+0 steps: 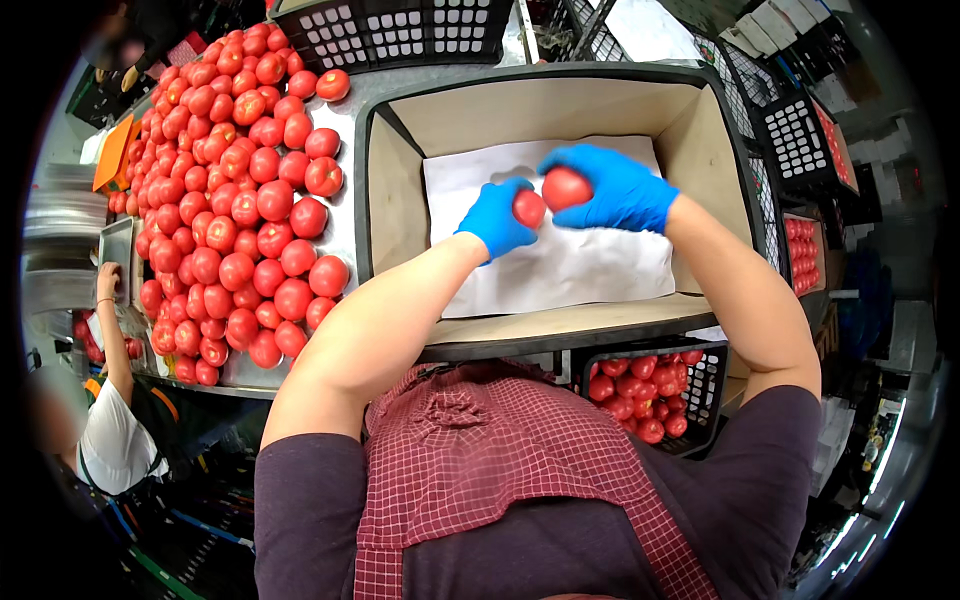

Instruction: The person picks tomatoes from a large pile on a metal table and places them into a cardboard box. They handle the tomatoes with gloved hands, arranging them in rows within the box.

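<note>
Over the lined crate (555, 73), both my hands wear blue gloves and hold a tomato each. My left hand (499, 219) grips a smaller red tomato (529, 209). Just right of it, my right hand (619, 187) has its fingers around a larger red tomato (566, 189). White paper (555, 274) lies on the bottom of the crate, and tan sheets line its walls. To the left, a large heap of red tomatoes (236, 202) covers part of a metal table (341, 120).
A black crate (397, 34) stands behind the lined one. Below its near edge sits another crate of tomatoes (645, 390). More filled crates (802, 142) are at the right. A co-worker (116, 435) reaches to a metal tray (116, 244) at the far left.
</note>
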